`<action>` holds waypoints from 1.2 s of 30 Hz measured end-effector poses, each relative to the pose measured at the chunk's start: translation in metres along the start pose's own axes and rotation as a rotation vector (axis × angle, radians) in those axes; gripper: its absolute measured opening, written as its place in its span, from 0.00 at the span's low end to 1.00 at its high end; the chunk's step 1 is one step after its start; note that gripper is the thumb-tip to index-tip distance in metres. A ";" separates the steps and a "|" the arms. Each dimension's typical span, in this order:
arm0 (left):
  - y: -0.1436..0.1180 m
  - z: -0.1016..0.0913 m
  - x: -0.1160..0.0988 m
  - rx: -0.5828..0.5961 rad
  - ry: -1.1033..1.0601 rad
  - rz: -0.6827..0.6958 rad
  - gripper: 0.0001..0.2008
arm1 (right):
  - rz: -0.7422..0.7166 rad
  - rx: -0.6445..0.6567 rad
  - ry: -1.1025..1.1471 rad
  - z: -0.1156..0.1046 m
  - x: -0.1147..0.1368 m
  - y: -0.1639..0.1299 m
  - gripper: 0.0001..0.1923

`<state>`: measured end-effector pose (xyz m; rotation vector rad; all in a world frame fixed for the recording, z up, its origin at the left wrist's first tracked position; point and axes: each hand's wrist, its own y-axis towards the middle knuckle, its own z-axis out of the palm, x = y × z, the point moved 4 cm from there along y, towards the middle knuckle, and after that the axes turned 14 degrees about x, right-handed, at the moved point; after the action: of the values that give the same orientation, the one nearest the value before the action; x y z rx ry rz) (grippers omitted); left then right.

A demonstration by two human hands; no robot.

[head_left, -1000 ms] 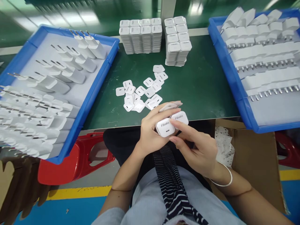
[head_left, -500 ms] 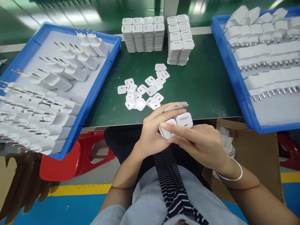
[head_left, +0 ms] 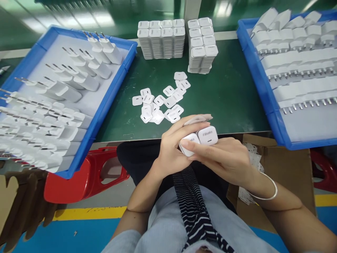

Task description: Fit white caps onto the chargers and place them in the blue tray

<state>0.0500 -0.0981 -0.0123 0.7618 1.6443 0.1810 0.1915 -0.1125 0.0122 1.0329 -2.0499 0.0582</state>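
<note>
My left hand (head_left: pixel 170 149) is wrapped round two white plug chargers side by side, their end faces turned up toward me. Printed lettering and a small slot show on the right-hand charger (head_left: pixel 208 135). Between the upper fingers of that hand sit a few thin white cover plates (head_left: pixel 198 119). My right hand (head_left: pixel 228 158) lies against the chargers, a fingertip pressing on the face of the left-hand charger (head_left: pixel 186 150) and partly hiding it. The prongs and lower bodies of both chargers are hidden by my hands.
Loose cover plates (head_left: pixel 170 102) lie scattered on the green table (head_left: pixel 223 102). Behind them stand stacks of plates (head_left: pixel 161 42). Blue trays of chargers flank me, a left tray (head_left: pixel 116 91) and a right tray (head_left: pixel 265 102). A cardboard box (head_left: pixel 286 175) is below right, a red stool (head_left: pixel 68 182) below left.
My right fingertip has shifted slightly across the left-hand charger's face, so some lettering shows there. My right wrist has moved a little to the right; my left hand has hardly moved.
</note>
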 end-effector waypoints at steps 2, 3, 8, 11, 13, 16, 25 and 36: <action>0.000 0.001 -0.004 -0.003 0.036 0.020 0.21 | 0.082 -0.042 0.339 0.005 -0.004 -0.003 0.22; 0.000 0.001 -0.006 -0.005 0.070 0.023 0.18 | 0.147 -0.077 0.520 0.009 -0.007 -0.005 0.22; -0.001 0.003 -0.007 -0.021 0.227 0.048 0.15 | 0.381 -0.249 0.983 0.030 -0.014 -0.013 0.18; -0.004 0.003 -0.007 -0.025 0.279 0.083 0.15 | 0.391 -0.266 1.048 0.035 -0.015 -0.012 0.16; -0.006 0.003 -0.006 -0.023 0.288 0.085 0.15 | 0.406 -0.278 1.057 0.035 -0.016 -0.011 0.15; -0.008 0.004 -0.004 -0.015 0.287 0.086 0.17 | 0.426 -0.297 1.039 0.035 -0.016 -0.009 0.12; -0.007 -0.001 0.006 -0.137 0.021 -0.104 0.16 | 0.108 -0.125 1.061 0.030 -0.014 -0.003 0.28; -0.008 -0.005 0.011 -0.109 -0.050 -0.075 0.22 | 0.342 -0.320 1.026 0.019 -0.034 -0.009 0.15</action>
<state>0.0422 -0.0970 -0.0244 0.6165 1.5991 0.1953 0.1967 -0.1035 -0.0268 0.3026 -1.1980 0.3472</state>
